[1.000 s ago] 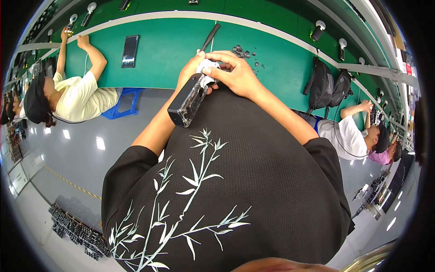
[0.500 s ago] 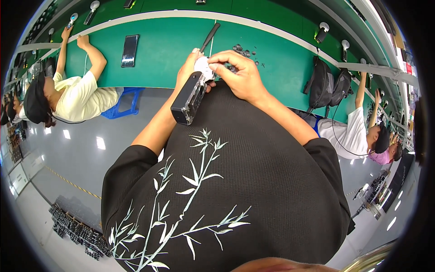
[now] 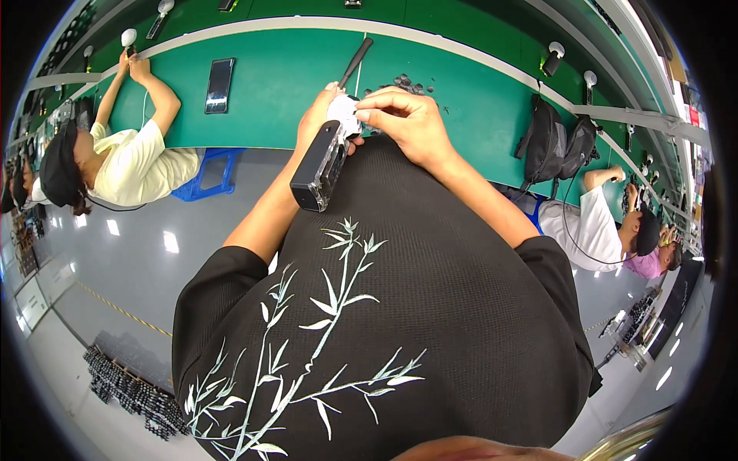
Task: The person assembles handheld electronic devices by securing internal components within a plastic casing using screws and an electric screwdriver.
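My left hand is wrapped round a device with a black box-shaped handle and a rounded white head. The handle tilts down toward my body. From the other side, my right hand touches the white head with thumb and index finger pinched together. Whatever sits between those fingertips, if anything, is too small to make out. Just beyond my left hand lies a slim black tool with a thicker grip. Small dark pieces are scattered past my right hand.
A dark phone lies on the green table to the left. Black backpacks rest at the right. Co-workers sit on both sides, the left one in a pale yellow shirt. Similar white-headed devices stand along the back.
My right hand has shifted slightly, its fingers still at the white head. The device stays in my left hand. Co-workers on both sides have moved their arms.
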Motion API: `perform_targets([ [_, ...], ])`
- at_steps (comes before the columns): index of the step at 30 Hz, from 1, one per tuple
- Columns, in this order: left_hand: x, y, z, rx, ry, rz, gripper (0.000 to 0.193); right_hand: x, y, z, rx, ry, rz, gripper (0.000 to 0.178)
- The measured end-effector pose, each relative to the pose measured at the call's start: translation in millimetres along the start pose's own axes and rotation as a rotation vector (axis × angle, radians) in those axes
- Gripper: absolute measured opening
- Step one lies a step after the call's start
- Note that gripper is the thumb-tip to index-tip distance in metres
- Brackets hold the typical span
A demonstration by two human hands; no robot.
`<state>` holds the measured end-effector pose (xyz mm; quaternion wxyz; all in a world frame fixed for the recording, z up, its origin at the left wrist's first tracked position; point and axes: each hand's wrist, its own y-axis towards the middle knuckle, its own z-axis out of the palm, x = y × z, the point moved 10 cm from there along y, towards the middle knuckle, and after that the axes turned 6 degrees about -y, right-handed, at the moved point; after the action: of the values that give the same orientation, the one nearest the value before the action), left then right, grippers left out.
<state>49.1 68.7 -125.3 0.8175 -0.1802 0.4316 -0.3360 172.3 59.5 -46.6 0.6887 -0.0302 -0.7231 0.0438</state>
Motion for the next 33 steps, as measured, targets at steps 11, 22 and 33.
perform_targets([
  [11,4.3,-1.2,3.8,0.030,0.019,-0.035,0.046,-32.1,3.6,12.1,0.114,0.109,0.211,0.016],
  [22,-31.4,-12.0,2.7,-0.113,0.279,0.364,0.041,-56.2,-2.2,25.1,0.127,0.321,0.431,0.022],
  [33,-34.6,-11.7,9.8,-0.118,0.169,0.351,0.042,-55.4,-0.7,24.6,0.155,0.417,0.393,0.021],
])
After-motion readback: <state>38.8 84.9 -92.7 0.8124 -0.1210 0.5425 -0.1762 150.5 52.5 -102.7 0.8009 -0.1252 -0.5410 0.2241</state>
